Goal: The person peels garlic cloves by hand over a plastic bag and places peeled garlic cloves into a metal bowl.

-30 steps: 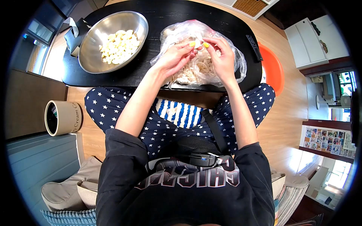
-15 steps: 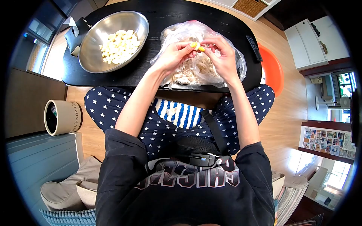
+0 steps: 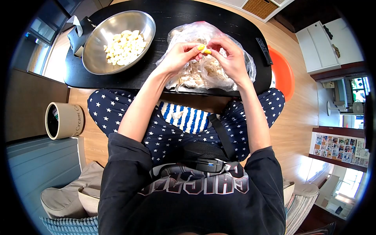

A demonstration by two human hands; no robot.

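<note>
Over a clear plastic bag (image 3: 250, 70), my left hand (image 3: 178, 58) and my right hand (image 3: 231, 58) meet thumb to thumb. Their fingertips pinch a small pale garlic clove (image 3: 204, 47), mostly covered by the fingers. Papery garlic skins (image 3: 192, 78) fill the open bag beneath. To the left on the black table stands a wide steel bowl (image 3: 92, 56), tilted in view, with many peeled garlic cloves (image 3: 127, 46) in it.
A black remote control (image 3: 264, 51) lies at the right of the black table (image 3: 172, 11). Beyond that edge is an orange basin (image 3: 285, 74). A tissue box (image 3: 75, 39) stands behind the bowl; a cream bin (image 3: 70, 121) is on the floor. A striped cloth (image 3: 188, 119) covers my lap.
My thumbs have shifted slightly on the garlic clove, the right one a little to the left, and less of the clove shows. The bowl and bag stay in place.
</note>
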